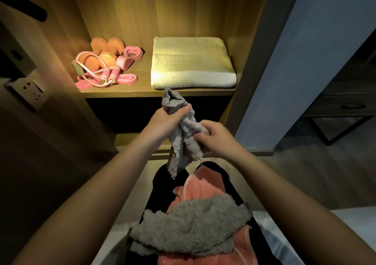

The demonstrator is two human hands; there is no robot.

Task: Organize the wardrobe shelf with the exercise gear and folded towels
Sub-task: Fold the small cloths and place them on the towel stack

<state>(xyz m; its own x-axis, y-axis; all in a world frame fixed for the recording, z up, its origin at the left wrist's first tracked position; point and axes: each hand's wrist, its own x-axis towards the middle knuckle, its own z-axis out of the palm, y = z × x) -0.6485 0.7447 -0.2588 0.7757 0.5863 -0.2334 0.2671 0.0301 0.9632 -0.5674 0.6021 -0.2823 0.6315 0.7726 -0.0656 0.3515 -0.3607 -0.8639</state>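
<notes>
Both arms reach up from the bottom corners of the frame and meet in the middle. The left hand [168, 120] is the higher one. Its fingers are curled tight around the top part of a small grey towel [184, 136], and a bunched end of the towel pokes up above the fist. The right hand [217, 136] is lower and just to the right. Its fingers and thumb pinch a fold in the middle of the same towel. The rest of the towel hangs down loose between the 2 wrists.

Above the hands, in the upper middle of the frame, is the lit wooden shelf [122, 93]. A big white towel [191, 63] lies folded flat on its right half. On its left half sit 2 orange dumbbells [105, 58], with pink stretch bands [133, 53] beside them and a jump rope [115, 73] with pink handles lying in front.

At the bottom middle of the frame, a fluffy grey towel [189, 230] lies across a pink towel [200, 185], on top of something black.

A wall socket [33, 90] is at the left edge.
</notes>
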